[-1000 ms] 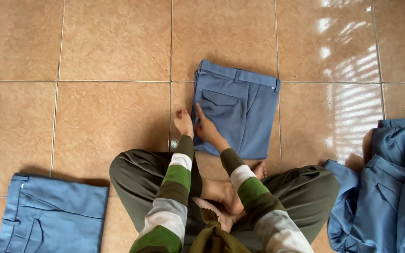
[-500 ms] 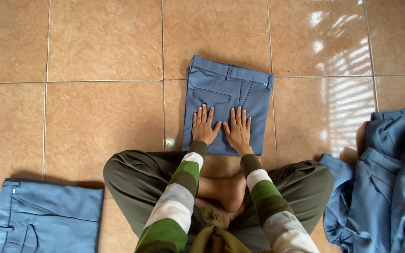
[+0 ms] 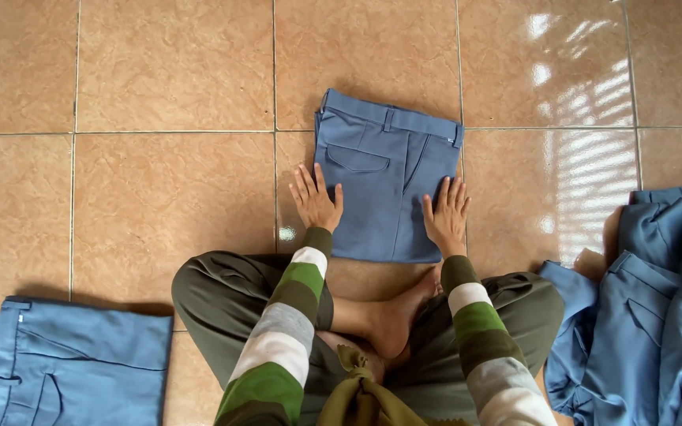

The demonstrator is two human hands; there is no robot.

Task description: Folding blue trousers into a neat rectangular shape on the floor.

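Two hands in view, both the wearer's own. Left hand point(image 3: 315, 201): palm down, fingers spread flat, resting at the left edge of the folded trousers, partly on the cloth and partly on the tile. Right hand point(image 3: 446, 214): palm down, fingers spread, pressed on the right edge of the same item, holding nothing. One pair of folded blue trousers point(image 3: 384, 185), lying on the floor directly ahead of the crossed legs, waistband away from the wearer, one back pocket and belt loops showing; folded to a compact rectangle, so how many layers lie beneath cannot be told. One second folded blue garment point(image 3: 80, 367) at lower left, well apart from the hands, cut off by the bottom edge of the frame. One heap of unfolded blue garments point(image 3: 657, 300) at right, cut off by the right and bottom edges; the number of pieces in it cannot be counted, as they overlap. Two striped sleeves, green, grey and white point(image 3: 286, 331). One pair of olive trousers worn by the seated person point(image 3: 222, 296), legs crossed, bare feet point(image 3: 392, 315) partly hidden between them. One tiled floor, tan and glossy point(image 3: 159, 71), with window glare at upper right.
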